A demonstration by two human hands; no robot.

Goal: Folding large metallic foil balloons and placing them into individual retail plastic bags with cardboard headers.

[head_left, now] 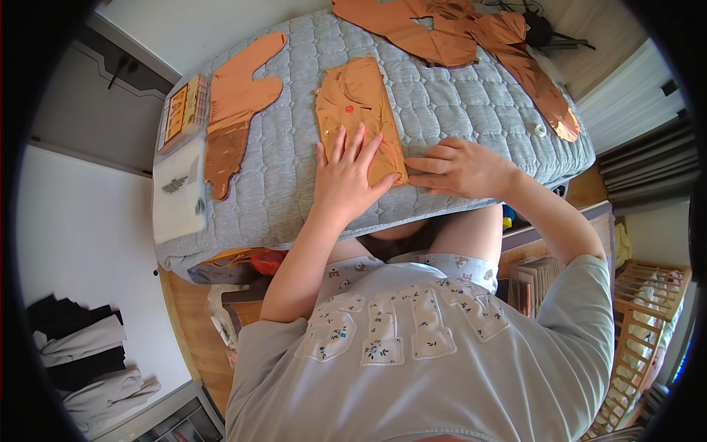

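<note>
A folded, uninflated copper-coloured foil balloon (355,107) lies in front of me on the grey quilted mattress (291,158). Creases run across it, and a small red mark shows near its middle. My left hand (347,173) rests flat on its lower part, fingers spread, covering some of the foil. At the balloon's lower right edge is my right hand (468,169), its fingers stretched toward the left with the tips by the corner. I see nothing held in either hand.
Another flat copper foil balloon (243,96) lies left, beside a colourful boxed pack (184,110) and a clear plastic packet (180,191). More crumpled copper foil (442,33) spreads across the far right. A small white roll (540,130) sits near the right edge. A wooden crib (641,324) stands lower right.
</note>
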